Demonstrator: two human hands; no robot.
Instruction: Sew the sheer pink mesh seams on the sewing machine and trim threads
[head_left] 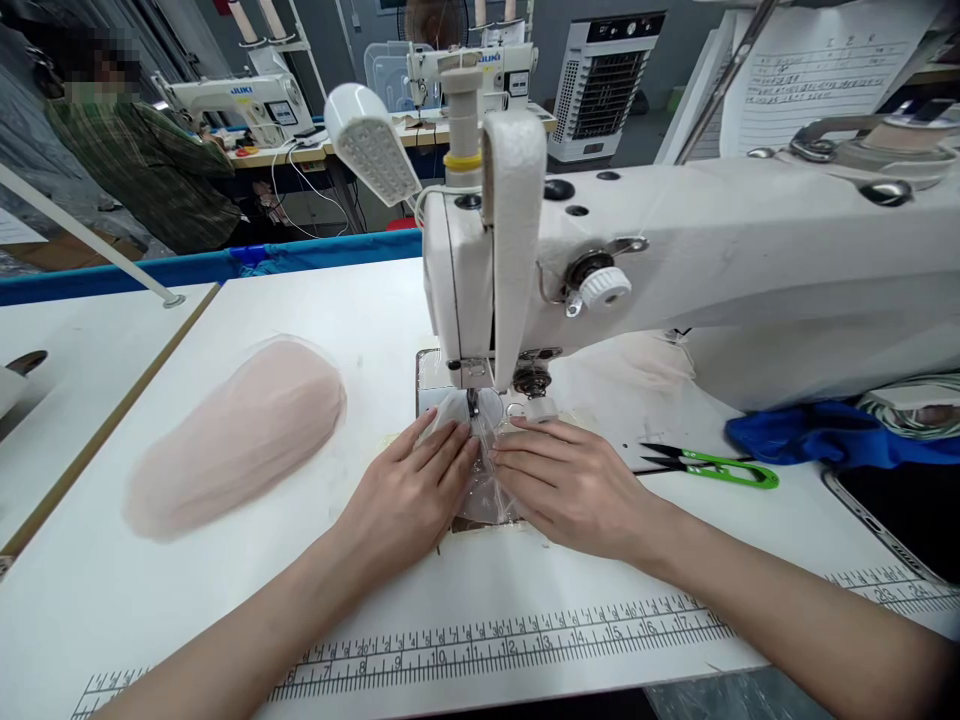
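A white sewing machine stands over the table, its presser foot down at a piece of sheer whitish fabric. My left hand lies flat on the fabric at the left of the foot, fingers stretched toward it. On the right of the foot, my right hand rests with its fingers extended over the fabric. Both palms face down, and neither hand is closed round anything. To the left lies a stack of sheer pale pink fabric pieces. More pale sheer fabric sits behind the needle area, under the machine arm.
Green-handled thread snips lie right of my right hand. Further right are a blue cloth and a phone-like dark device. A printed ruler runs along the front edge. A person in a plaid shirt sits across the room.
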